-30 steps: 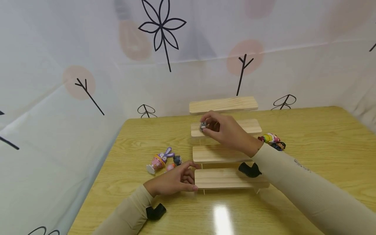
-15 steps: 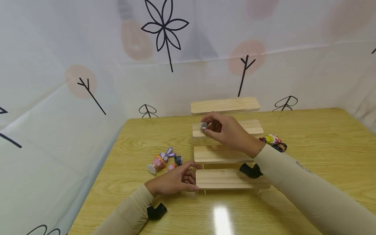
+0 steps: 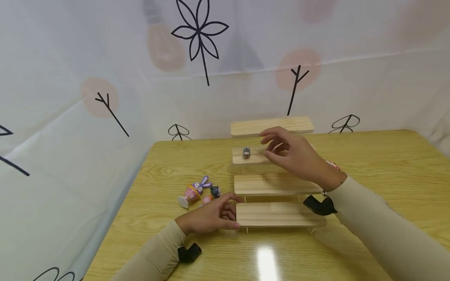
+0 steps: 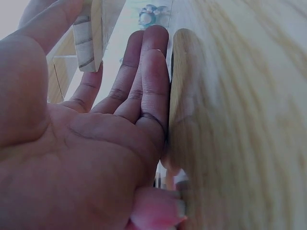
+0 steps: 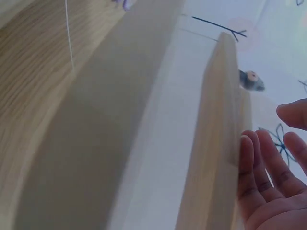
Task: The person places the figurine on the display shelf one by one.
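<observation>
A small grey figurine [image 3: 246, 152] stands at the left end of the second-highest board of a stepped wooden display stand [image 3: 277, 184]. My right hand [image 3: 293, 154] hovers just right of it, apart from it, with fingers loosely bent and nothing between them. In the right wrist view the figurine [image 5: 251, 80] is beyond the thumb. My left hand [image 3: 211, 214] grips the left end of the lowest board, thumb at its front edge and index finger at its back. The left wrist view has that board's end [image 4: 88, 40] between thumb and index finger.
Left of the stand lie a purple-eared rabbit figurine [image 3: 194, 191], a dark-headed figurine [image 3: 215, 191] and a pink-orange one [image 3: 206, 200], partly behind my left hand. More figurines [image 3: 332, 164] lie right of the stand, mostly hidden by my right arm. A printed cloth [image 3: 246, 89] hangs behind the table.
My right hand has let go of the grey figurine and moved right, away from it. The figurine stays on its board. My left hand keeps its place on the stand.
</observation>
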